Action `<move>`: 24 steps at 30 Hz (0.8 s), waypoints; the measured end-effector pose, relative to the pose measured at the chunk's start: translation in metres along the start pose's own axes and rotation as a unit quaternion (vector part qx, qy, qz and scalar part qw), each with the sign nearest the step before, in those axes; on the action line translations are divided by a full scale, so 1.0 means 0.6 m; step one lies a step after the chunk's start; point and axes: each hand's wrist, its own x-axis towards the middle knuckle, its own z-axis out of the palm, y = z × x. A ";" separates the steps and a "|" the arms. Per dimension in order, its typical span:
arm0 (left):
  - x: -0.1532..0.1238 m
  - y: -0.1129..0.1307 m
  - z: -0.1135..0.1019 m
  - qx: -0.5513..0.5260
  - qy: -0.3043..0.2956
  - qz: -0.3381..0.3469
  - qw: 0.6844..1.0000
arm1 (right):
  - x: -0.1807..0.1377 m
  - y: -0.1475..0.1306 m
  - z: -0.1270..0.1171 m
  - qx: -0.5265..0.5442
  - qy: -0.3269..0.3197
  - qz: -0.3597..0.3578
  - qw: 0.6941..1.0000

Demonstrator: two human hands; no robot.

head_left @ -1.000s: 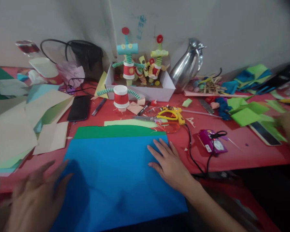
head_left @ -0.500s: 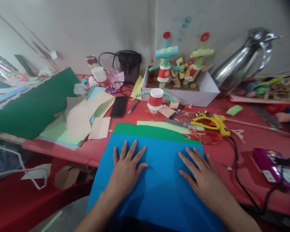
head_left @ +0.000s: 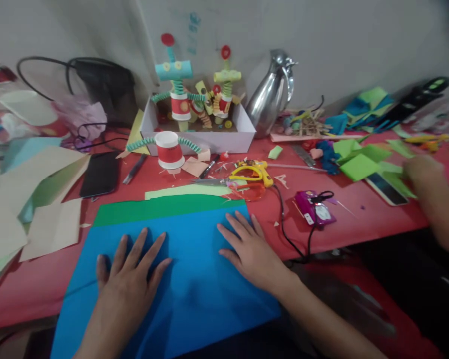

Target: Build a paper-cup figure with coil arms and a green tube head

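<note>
A large blue sheet (head_left: 194, 259) lies in front of me, reaching over the table's near edge. Along its far side shows a green sheet (head_left: 134, 210). My left hand (head_left: 129, 284) rests palm down on the blue sheet, fingers spread. On its right part lies my right hand (head_left: 249, 249), also flat with fingers apart. Just beyond are a pale green paper strip (head_left: 172, 191), scissors with yellow handles (head_left: 247, 173) and a red paper cup (head_left: 169, 150) with folded green paper arms.
Behind stands a white box (head_left: 198, 142) holding paper-cup figures, beside a steel jug (head_left: 271, 94). Paper sheets (head_left: 52, 224) and a phone (head_left: 100, 173) lie left. A purple power socket (head_left: 314, 208) with a black cord sits right. Another person's hand (head_left: 424, 172) is near green papers (head_left: 362, 162).
The view has turned to the right, bringing another person's arm and the green papers into sight. Both my hands stay flat on the blue sheet.
</note>
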 end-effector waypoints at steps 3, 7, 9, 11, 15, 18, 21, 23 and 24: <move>0.002 -0.001 -0.005 0.004 -0.011 0.001 1.000 | -0.036 -0.003 -0.004 0.034 0.082 -0.013 0.996; 0.008 -0.006 -0.006 0.017 -0.011 0.016 1.000 | -0.127 0.000 0.000 0.127 0.248 0.143 0.950; 0.013 -0.014 -0.005 0.024 -0.026 0.022 0.999 | -0.162 0.000 0.002 0.234 0.211 0.228 0.921; 0.018 -0.023 -0.005 0.030 -0.045 0.026 0.998 | -0.179 -0.004 0.001 0.344 0.135 0.250 0.895; 0.027 -0.041 -0.012 0.032 -0.068 0.023 0.997 | -0.174 -0.015 -0.002 0.410 0.094 0.171 0.891; 0.028 -0.051 -0.019 0.034 -0.094 0.009 0.995 | -0.164 -0.017 0.002 0.428 0.088 0.135 0.889; 0.025 -0.052 -0.020 0.040 -0.097 0.012 0.994 | -0.162 -0.012 0.011 0.436 0.085 0.143 0.884; 0.023 -0.050 -0.018 0.039 -0.087 0.022 0.995 | -0.164 -0.008 0.015 0.438 0.084 0.159 0.881; 0.022 -0.047 -0.017 0.036 -0.082 0.026 0.996 | -0.165 -0.006 0.017 0.439 0.082 0.166 0.879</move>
